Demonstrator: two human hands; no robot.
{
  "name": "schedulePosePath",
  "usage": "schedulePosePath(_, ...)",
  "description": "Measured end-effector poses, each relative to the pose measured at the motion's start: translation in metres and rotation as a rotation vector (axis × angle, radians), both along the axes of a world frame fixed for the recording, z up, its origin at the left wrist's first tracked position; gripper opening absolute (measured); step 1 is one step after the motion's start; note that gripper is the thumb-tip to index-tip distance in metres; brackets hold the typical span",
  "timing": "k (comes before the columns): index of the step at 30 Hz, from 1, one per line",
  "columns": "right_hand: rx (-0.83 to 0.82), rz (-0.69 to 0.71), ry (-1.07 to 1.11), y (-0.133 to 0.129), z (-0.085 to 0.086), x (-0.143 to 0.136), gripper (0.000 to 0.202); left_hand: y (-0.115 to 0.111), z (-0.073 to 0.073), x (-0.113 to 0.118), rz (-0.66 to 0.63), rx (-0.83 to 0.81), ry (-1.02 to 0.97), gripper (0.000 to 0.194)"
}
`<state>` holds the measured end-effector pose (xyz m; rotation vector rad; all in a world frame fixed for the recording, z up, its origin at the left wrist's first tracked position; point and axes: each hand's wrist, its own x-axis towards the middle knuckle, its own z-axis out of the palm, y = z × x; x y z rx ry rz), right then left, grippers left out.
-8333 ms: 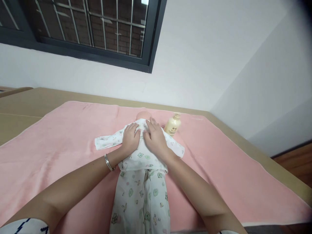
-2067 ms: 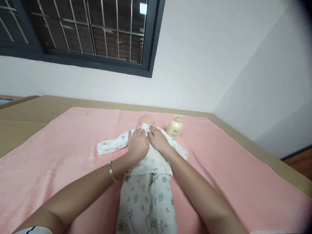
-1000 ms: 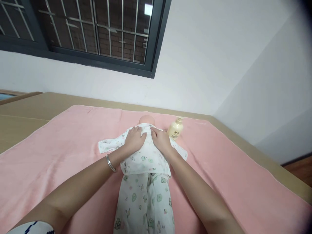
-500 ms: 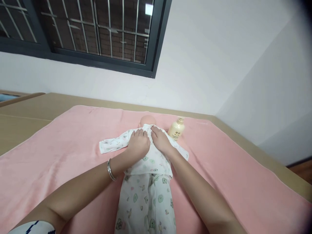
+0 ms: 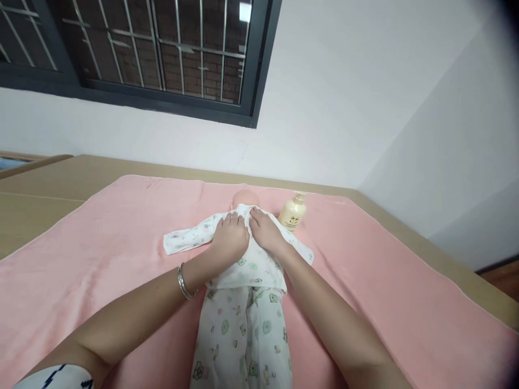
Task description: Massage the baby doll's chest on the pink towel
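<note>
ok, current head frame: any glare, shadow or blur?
Head view: bright white patch in the window, likely a reflection; right wall greyer, shaded; top-right corner blacked out; left hand and right hand outlines clear; bottle lettering too small to read.

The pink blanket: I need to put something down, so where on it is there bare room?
The pink blanket shows bare left of the left printed sleeve and left forearm, and right of the bottle and right forearm. The middle is crowded: left hand and right hand rest on the printed shirt, with trousers below.
</note>
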<state>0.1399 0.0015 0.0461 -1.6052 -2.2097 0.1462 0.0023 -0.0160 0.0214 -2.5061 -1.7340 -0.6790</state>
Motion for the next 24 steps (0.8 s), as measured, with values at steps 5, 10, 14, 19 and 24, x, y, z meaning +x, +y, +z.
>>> schedulePosePath(5, -0.010, -0.074, -0.187, -0.028, 0.001, -0.024, 0.052, 0.018, -0.001, -0.011, -0.055, -0.083, -0.151, 0.048)
schedulePosePath(10, -0.032, -0.001, -0.195, -0.030, 0.004, -0.022, 0.052, 0.027, -0.010, -0.014, -0.027, -0.115, -0.257, 0.050)
schedulePosePath(14, -0.071, -0.049, -0.045, -0.009, 0.002, -0.006, 0.053, 0.021, -0.011, -0.009, -0.006, -0.095, -0.252, 0.051)
schedulePosePath(19, -0.069, -0.071, -0.005, 0.000, -0.002, 0.000, 0.052, 0.007, -0.009, -0.002, 0.035, -0.069, -0.214, 0.049)
schedulePosePath(24, -0.096, -0.063, -0.001, -0.004, 0.003, -0.002, 0.050, 0.007, -0.001, -0.003, -0.009, -0.123, -0.233, 0.050)
